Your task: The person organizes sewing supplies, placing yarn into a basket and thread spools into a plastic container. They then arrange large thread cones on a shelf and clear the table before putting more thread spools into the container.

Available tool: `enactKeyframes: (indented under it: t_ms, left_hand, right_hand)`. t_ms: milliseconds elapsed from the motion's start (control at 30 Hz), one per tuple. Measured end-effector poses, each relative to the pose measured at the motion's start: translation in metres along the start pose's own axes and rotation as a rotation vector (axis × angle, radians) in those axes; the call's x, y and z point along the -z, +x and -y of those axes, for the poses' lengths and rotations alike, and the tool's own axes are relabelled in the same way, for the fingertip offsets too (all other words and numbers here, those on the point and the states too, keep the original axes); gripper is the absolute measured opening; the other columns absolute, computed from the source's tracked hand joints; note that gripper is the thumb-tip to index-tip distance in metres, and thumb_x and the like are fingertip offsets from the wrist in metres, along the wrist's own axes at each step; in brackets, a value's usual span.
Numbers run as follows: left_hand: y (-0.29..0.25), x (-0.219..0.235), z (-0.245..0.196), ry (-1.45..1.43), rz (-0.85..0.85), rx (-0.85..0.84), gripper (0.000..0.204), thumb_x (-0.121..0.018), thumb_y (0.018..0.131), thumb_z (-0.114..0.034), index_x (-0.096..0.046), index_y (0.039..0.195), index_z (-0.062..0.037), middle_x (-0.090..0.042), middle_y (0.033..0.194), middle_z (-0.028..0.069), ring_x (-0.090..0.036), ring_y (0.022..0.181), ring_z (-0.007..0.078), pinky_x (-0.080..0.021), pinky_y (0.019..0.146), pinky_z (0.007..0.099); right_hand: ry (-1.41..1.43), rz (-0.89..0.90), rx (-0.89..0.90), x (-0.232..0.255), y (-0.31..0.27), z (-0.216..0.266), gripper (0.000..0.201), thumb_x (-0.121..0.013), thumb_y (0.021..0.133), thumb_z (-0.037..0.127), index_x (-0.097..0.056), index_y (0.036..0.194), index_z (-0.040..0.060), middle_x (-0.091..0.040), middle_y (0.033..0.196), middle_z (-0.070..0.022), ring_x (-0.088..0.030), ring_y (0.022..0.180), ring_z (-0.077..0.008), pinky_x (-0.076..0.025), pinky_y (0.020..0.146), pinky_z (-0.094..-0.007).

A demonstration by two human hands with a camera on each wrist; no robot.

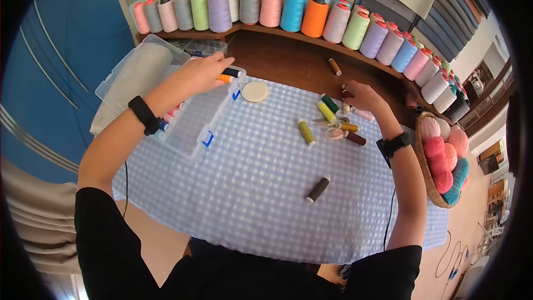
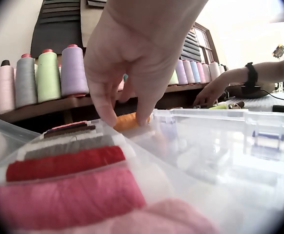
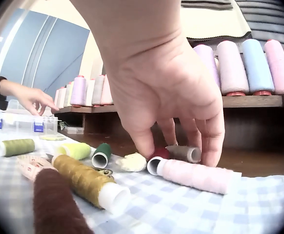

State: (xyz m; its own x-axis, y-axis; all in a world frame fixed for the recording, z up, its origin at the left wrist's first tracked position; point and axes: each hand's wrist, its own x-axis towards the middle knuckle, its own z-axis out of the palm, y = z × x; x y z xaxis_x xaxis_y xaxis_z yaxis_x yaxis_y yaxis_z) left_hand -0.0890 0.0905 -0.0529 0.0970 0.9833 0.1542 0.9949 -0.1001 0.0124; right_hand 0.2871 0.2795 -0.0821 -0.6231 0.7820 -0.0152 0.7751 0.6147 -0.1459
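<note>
My left hand [image 1: 205, 72] reaches into the far end of a clear plastic box [image 1: 194, 128], thumb and fingertips pinching an orange thread spool [image 2: 127, 122]. Beside that spool lies a black one [image 1: 231, 72]. Red [image 2: 66, 163] and pink [image 2: 69, 195] spools fill the box's left side. Over the far right of the cloth, my right hand [image 3: 166, 92] bends down around a dark red spool [image 3: 160, 155] and a grey-brown spool [image 3: 185, 153]; whether it grips either, I cannot tell. A pale pink spool [image 3: 198, 175] lies just in front of them.
Dark green [image 1: 330, 103], yellow [image 1: 326, 112], olive [image 1: 306, 133] and black [image 1: 317, 190] spools lie on the checked cloth [image 1: 250, 189], near a rolled measuring tape [image 1: 334, 133]. A shelf of thread cones [image 1: 291, 18] curves behind. A yarn basket [image 1: 426, 158] stands right.
</note>
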Motion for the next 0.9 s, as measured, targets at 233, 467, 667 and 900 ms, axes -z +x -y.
enactKeyframes:
  t_ms: [233, 467, 667, 900]
  left_hand:
    - [0.003, -0.005, 0.008, -0.062, -0.087, -0.138, 0.033, -0.069, 0.073, -0.011, -0.061, 0.103, -0.003, -0.057, 0.097, 0.0139, -0.059, 0.086, 0.0333, -0.048, 0.076, 0.0411]
    - [0.007, -0.003, 0.013, -0.16, -0.076, -0.055, 0.038, -0.073, 0.072, -0.013, -0.059, 0.105, -0.0033, -0.059, 0.094, 0.015, -0.062, 0.084, 0.0271, -0.049, 0.073, 0.0352]
    - [-0.007, 0.04, -0.036, -0.965, 0.132, 0.04, 0.042, -0.069, 0.078, -0.01, -0.053, 0.116, -0.0053, -0.06, 0.104, 0.0118, -0.062, 0.089, 0.0157, -0.05, 0.076, 0.0281]
    - [-0.012, 0.039, -0.033, -1.084, 0.388, 0.043, 0.028, -0.068, 0.079, -0.009, -0.059, 0.105, -0.0004, -0.061, 0.095, 0.0061, -0.06, 0.082, 0.0122, -0.05, 0.071, 0.0245]
  right_hand:
    - [0.049, -0.151, 0.103, -0.005, 0.009, 0.009, 0.033, -0.063, 0.071, 0.012, -0.062, 0.104, 0.0092, -0.063, 0.094, -0.0172, -0.06, 0.089, -0.0337, -0.049, 0.078, -0.0417]
    - [0.123, -0.307, 0.265, 0.022, 0.006, 0.069, 0.032, -0.06, 0.069, 0.006, -0.064, 0.101, 0.0059, -0.063, 0.092, -0.0147, -0.058, 0.085, -0.0325, -0.048, 0.081, -0.0353]
    - [0.526, -0.352, 0.696, 0.023, -0.001, 0.187, 0.03, -0.069, 0.07, 0.007, -0.06, 0.099, 0.0053, -0.063, 0.095, -0.0138, -0.062, 0.085, -0.0309, -0.052, 0.074, -0.0361]
    - [0.505, -0.322, 0.83, 0.018, -0.012, 0.216, 0.044, -0.07, 0.073, 0.009, -0.048, 0.11, 0.0058, -0.062, 0.099, -0.0165, -0.061, 0.089, -0.0342, -0.052, 0.074, -0.0391]
